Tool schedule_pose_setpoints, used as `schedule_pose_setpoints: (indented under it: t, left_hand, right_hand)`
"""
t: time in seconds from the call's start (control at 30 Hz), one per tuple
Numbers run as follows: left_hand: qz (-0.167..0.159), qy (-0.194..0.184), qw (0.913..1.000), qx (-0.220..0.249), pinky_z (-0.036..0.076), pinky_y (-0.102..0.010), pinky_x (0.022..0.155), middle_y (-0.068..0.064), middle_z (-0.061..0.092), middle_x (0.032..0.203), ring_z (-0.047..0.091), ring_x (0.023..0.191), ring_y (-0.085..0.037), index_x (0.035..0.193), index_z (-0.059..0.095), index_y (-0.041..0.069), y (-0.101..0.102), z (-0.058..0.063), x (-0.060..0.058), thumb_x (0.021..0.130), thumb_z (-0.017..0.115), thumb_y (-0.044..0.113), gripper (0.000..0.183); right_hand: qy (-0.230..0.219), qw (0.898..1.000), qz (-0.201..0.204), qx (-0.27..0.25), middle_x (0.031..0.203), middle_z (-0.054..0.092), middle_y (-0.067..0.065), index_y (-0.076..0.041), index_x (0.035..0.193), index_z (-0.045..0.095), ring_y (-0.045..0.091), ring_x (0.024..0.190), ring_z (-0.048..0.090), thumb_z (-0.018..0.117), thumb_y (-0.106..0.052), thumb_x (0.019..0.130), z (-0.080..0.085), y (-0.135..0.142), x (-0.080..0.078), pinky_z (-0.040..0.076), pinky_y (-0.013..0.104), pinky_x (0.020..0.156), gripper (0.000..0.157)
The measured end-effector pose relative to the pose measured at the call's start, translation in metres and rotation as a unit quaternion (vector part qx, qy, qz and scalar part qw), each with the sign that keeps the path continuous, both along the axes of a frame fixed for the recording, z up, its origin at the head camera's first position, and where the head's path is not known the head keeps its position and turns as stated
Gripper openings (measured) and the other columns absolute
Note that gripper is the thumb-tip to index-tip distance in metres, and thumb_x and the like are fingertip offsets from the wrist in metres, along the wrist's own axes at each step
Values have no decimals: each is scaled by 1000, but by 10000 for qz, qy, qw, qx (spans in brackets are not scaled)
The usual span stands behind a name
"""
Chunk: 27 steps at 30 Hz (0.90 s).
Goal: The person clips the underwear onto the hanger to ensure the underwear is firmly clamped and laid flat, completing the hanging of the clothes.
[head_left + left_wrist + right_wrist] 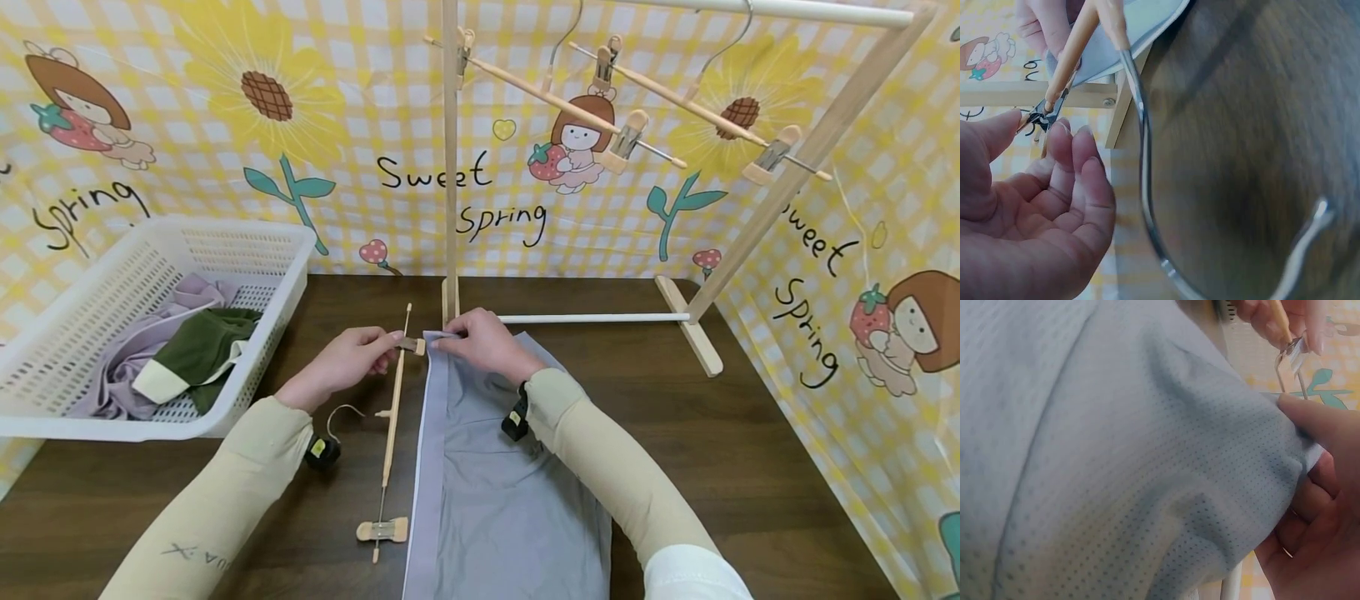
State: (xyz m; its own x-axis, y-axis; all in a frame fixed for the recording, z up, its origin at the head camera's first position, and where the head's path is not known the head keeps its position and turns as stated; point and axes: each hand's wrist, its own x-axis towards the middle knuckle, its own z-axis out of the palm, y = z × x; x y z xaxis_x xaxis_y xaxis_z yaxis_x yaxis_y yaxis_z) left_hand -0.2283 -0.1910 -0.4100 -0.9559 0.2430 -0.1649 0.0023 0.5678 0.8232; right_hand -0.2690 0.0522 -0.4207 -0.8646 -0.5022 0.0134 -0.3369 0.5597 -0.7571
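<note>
Right fingers (1312, 499) pinch grey cloth (517, 500), their tips hidden beneath it.

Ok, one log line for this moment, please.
left hand: pinches hanger clip | right hand: holds gray garment | basket: clothes inside

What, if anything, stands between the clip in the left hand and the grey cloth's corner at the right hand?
Nothing visible does: the clip, pinched by the left hand, is close beside the corner of the grey cloth that the right hand holds. Whether clip and cloth touch, I cannot tell.
</note>
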Motion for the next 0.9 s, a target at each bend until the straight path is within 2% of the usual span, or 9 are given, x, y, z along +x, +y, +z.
schedule_pose_setpoints:
  t: [0.23, 0.4, 0.5, 0.6, 0.73, 0.9]
  left_hand:
    - [77, 249, 9992, 308, 53, -39, 81, -6, 64, 80, 60, 79, -20, 89, 67, 0, 0, 2, 1, 107, 55, 36, 42]
    - [62, 347, 9977, 580, 55, -32, 78, -8, 67, 80, 63, 78, -18, 90, 70, -2, -1, -1, 0, 107, 57, 32, 40]
    - [52, 354, 9970, 687, 56, -30, 77, -8, 68, 81, 64, 78, -18, 92, 70, -4, -2, -3, 0, 107, 57, 31, 40]
    - [78, 278, 9963, 804, 57, -34, 79, -9, 69, 82, 65, 79, -18, 94, 70, -5, -2, -4, -1, 107, 57, 29, 39]
    - [135, 199, 9959, 871, 57, -35, 79, -8, 69, 82, 65, 78, -17, 95, 69, -6, -2, -5, -3, 107, 56, 28, 38]
    - [114, 241, 9951, 950, 57, -35, 79, -9, 69, 81, 65, 77, -17, 95, 69, -7, -1, -6, -3, 107, 57, 26, 37]
  right_hand:
    - [-313, 9977, -227, -552, 72, 65, -3, -14, 77, 76, 13, 55, 41, 76, -34, 95, 2, 2, 0, 32, 27, 52, 27]
    - [-608, 9941, -335, -838, 60, 49, -3, -13, 77, 75, 13, 54, 34, 73, -37, 96, 2, 4, 1, 29, 27, 53, 31]
    - [-875, 9908, -400, -955, 59, 42, -3, -11, 78, 74, 14, 55, 32, 72, -38, 97, 1, 4, 1, 27, 28, 54, 33]
    - [-1114, 9876, -481, -996, 65, 53, -4, -11, 82, 76, 13, 61, 39, 72, -37, 97, 1, 5, 0, 31, 28, 57, 30]
    - [-1361, 9833, -548, -1080, 83, 68, -2, -11, 94, 80, 12, 75, 51, 70, -35, 99, 0, 4, -1, 38, 27, 66, 26]
    - [-1616, 9762, -653, -1289, 91, 70, -1, -9, 104, 80, 13, 86, 56, 68, -33, 100, 1, 1, -2, 42, 28, 77, 27]
